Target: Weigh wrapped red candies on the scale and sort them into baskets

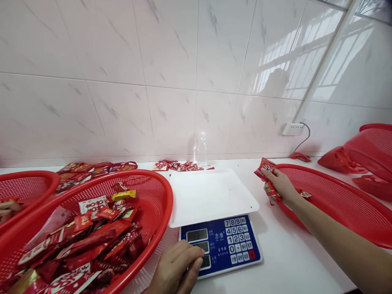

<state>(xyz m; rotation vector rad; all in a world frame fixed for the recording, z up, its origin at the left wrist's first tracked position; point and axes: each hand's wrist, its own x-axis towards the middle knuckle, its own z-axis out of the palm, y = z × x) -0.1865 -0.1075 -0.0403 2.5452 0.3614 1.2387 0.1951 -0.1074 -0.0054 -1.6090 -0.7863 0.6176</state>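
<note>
My right hand [280, 183] grips several red wrapped sweets [266, 168] at the left rim of the right-hand red basket [330, 183]. One of them, a smaller brownish packet [269, 191], hangs below the fingers. My left hand [180, 265] is at the lower left of the digital scale [226, 245], partly in front of its displays; the fingers are curled together and nothing shows between them. The scale's white tray [211, 196] bears only tiny specks. To the left, a large red basket [167, 192] holds many mixed wrapped sweets [92, 237].
Another red basket [45, 177] stands at the far left. Rows of red packets [92, 171] and small sweets [180, 165] lie along the tiled wall, near a clear bottle [201, 149]. A socket strip [294, 129] and red bags [337, 161] are at the right.
</note>
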